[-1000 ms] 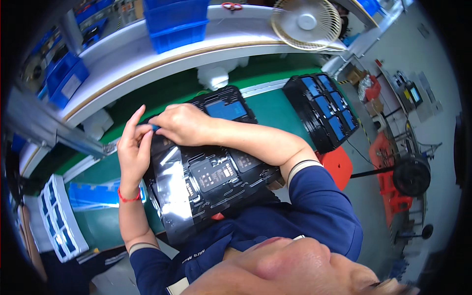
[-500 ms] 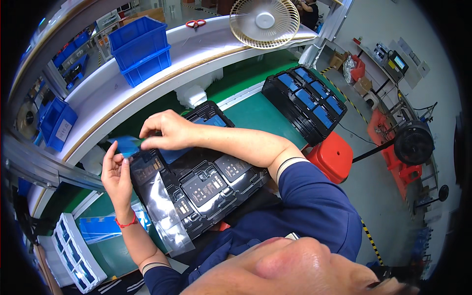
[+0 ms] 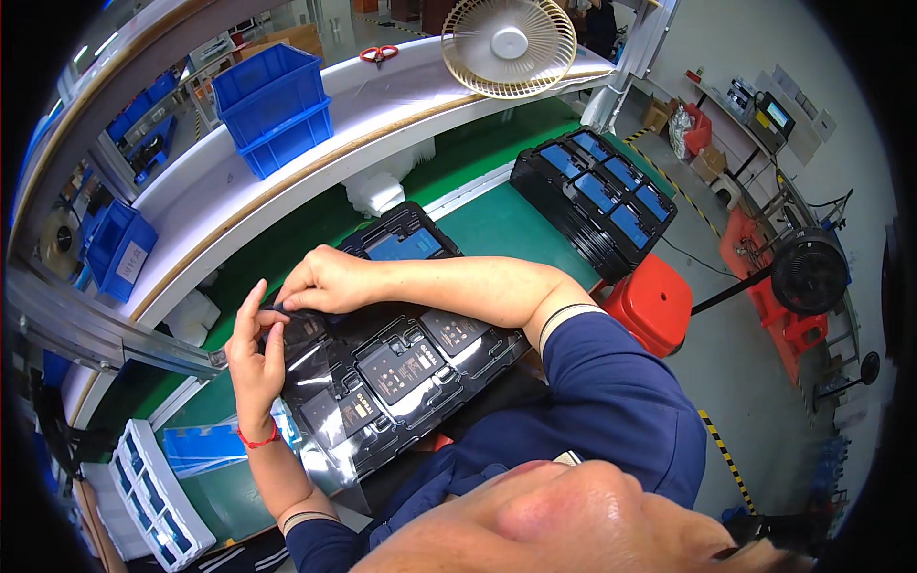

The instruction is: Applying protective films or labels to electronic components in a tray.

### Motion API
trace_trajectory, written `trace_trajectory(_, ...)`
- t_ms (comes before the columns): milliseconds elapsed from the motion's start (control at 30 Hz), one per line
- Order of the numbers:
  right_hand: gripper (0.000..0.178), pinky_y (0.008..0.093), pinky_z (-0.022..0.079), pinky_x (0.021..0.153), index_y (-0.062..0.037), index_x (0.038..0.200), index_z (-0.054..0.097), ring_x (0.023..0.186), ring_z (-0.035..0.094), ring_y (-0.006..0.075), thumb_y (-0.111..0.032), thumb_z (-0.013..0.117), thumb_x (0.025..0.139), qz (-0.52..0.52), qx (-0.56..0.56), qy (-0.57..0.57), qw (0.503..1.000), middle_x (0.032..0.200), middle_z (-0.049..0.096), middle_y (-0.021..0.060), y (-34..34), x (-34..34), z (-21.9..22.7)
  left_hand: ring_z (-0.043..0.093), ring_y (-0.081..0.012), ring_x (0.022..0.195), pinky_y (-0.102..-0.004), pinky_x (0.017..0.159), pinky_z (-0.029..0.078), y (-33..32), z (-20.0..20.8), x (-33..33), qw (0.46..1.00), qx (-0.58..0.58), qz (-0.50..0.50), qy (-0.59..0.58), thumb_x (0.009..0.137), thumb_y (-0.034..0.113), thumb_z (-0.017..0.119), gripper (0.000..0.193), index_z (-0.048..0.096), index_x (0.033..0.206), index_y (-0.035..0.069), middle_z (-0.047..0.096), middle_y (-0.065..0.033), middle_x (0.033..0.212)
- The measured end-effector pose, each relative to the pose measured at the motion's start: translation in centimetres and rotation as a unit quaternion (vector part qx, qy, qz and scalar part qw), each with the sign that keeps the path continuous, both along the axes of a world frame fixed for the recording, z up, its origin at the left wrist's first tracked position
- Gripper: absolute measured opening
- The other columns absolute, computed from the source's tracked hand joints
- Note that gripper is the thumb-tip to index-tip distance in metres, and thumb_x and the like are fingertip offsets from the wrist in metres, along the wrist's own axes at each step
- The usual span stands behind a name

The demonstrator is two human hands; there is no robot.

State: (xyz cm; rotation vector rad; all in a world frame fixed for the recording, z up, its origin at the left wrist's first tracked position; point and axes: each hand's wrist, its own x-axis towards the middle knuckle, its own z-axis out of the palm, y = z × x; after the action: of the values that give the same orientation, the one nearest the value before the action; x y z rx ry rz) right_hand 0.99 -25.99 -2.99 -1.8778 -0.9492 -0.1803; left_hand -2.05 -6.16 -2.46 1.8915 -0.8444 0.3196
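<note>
Above the far-left corner of a black plastic tray (image 3: 444, 377), my left hand (image 3: 254, 368) and my right hand (image 3: 330, 280) meet at their fingertips. Both are closed in a pinch around a small, dark, thin piece; its kind does not show. Flat black battery packs (image 3: 399, 371) with printed faces lie in the tray's pockets. Across the tray's left end hangs a clear plastic sheet (image 3: 330, 458), close to my left forearm. My right forearm passes over the tray, hiding part of it. Beyond it, a blue-faced pack (image 3: 406, 245) shows in a black tray.
Stacked black trays with blue packs (image 3: 600, 196) stand at the right beside a red stool (image 3: 650, 304). Blue film sheets (image 3: 201, 447) and a white tray (image 3: 158, 501) lie at left. The shelf holds blue bins (image 3: 272, 105), red scissors (image 3: 378, 54) and a fan (image 3: 509, 43).
Both hands have come closer together, my left moving right and slightly lower. The blue film seen between them no longer shows as a broad face. The clear sheet has shifted over the tray.
</note>
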Motion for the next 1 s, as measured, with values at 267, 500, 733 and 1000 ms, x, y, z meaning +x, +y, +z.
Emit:
trace_trajectory(267,0.016,0.0224,0.046,0.059,-0.0034,0.087,0.069,0.062,0.052,0.0075,-0.017,0.061,0.089,-0.127,0.182,0.297,0.929,0.069,0.06,0.0002,-2.2,3.0,0.5,0.057,-0.01,0.08,-0.0217,0.076,0.047,3.7,-1.3,3.4,0.973,-0.177,0.037,0.143,0.086,-0.007,0.054,0.043,0.045,0.128,-0.001,0.061,-0.0056,0.087)
trace_trajectory(500,0.017,0.0227,0.043,0.046,-0.0012,0.085,0.068,0.052,0.05,0.0082,-0.017,0.062,0.088,-0.202,0.254,0.286,0.902,0.064,0.057,0.0017,-3.8,4.0,0.8,0.057,-0.0097,0.079,-0.0213,0.074,0.046,7.2,-2.2,5.8,0.949,-0.261,0.136,0.109,0.089,-0.001,0.052,0.029,0.055,0.117,-0.004,0.062,-0.006,0.086)
trace_trajectory(733,0.017,0.0223,0.047,0.054,-0.0035,0.099,0.068,0.061,0.056,0.0064,-0.014,0.058,0.09,-0.198,0.198,0.061,0.958,0.07,0.064,0.0016,-2.3,2.0,1.2,0.034,-0.0029,0.043,-0.0173,0.038,0.025,8.0,-2.4,5.4,0.854,-0.33,-0.18,0.36,0.089,0.013,0.048,0.039,0.05,0.123,-0.005,0.061,-0.0078,0.077)
trace_trajectory(1000,0.031,0.034,0.049,0.062,-0.0058,0.105,0.066,0.074,0.058,0.0272,-0.006,0.069,0.074,-0.092,0.01,-0.335,0.938,0.081,0.062,0.0086,-0.3,-0.2,1.1,0.03,-0.003,0.035,-0.0162,0.032,0.025,3.0,-1.1,2.6,0.78,-0.35,-0.221,0.469,0.094,0.023,0.05,0.041,0.045,0.126,-0.003,0.066,-0.0199,0.101)
